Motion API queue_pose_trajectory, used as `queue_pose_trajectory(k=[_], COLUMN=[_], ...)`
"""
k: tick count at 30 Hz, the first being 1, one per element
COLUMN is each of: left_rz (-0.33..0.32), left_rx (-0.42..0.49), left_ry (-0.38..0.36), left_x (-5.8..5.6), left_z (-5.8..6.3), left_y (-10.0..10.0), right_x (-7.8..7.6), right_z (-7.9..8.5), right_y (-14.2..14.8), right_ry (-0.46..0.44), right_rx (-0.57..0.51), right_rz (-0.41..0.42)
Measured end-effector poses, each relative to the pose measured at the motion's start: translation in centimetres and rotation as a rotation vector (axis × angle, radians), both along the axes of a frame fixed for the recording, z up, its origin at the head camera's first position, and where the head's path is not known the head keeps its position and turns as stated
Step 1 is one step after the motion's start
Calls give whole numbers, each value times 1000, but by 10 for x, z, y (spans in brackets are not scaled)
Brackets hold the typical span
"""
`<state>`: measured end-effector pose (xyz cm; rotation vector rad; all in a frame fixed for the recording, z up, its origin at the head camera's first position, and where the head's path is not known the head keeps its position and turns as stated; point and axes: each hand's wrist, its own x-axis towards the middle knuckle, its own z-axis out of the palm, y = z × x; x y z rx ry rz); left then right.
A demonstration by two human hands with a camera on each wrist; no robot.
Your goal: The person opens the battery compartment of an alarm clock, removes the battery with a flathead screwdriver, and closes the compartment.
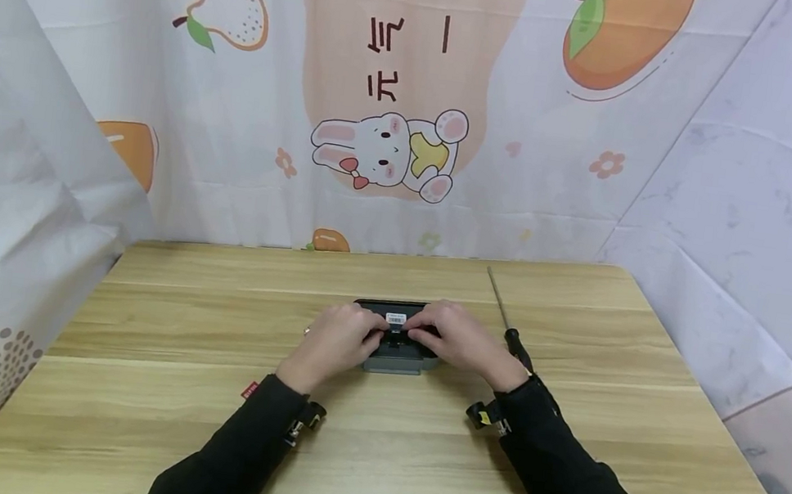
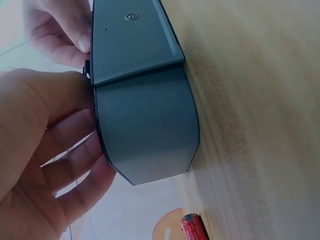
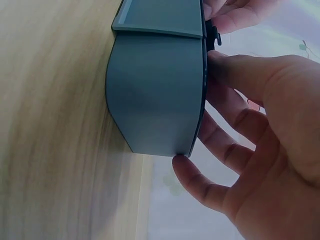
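Observation:
A dark grey plastic casing [image 1: 392, 364] lies on the table, its black upper face bearing a white label [image 1: 396, 319]. My left hand [image 1: 340, 339] grips its left side, the thumb near a small black tab [image 2: 87, 68] at the rim. From the other side my right hand [image 1: 458, 341] holds it, with thumb by the near rim and little finger [image 3: 187, 172] touching the far corner. The fingertips of both hands come close together beside the label. What they touch inside the casing is hidden. A screw [image 2: 131, 16] sits in its grey side.
A long screwdriver [image 1: 512, 342] with a black handle lies to the right, partly beside my right wrist. A red cylinder [image 2: 195, 227], perhaps a battery, rests on the wooden table [image 1: 123, 411] beyond the casing's left end. A printed curtain [image 1: 231, 136] hangs behind the table.

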<state>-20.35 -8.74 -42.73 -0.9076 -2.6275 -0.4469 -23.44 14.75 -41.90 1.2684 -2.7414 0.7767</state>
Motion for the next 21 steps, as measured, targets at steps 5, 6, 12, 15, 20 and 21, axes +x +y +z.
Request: queue_pose_trajectory(k=[5, 6, 12, 15, 20, 21], left_rz=[5, 3, -16, -23, -29, -31], left_rx=[-20, -21, -34, -39, -45, -47], left_ry=[24, 28, 57, 66, 69, 70], left_x=[2, 2, 2, 2, 2, 3], left_z=[0, 0, -1, -1, -1, 0], left_y=[2, 2, 1, 0, 0, 0], right_x=[-1, -1, -1, -1, -1, -1], right_z=[-1, -1, -2, -1, -1, -1], right_y=[0, 0, 0, -1, -1, -1], right_ry=[20, 21, 24, 23, 28, 28], right_rx=[6, 6, 14, 17, 27, 30], right_rz=[6, 7, 20, 33, 40, 40])
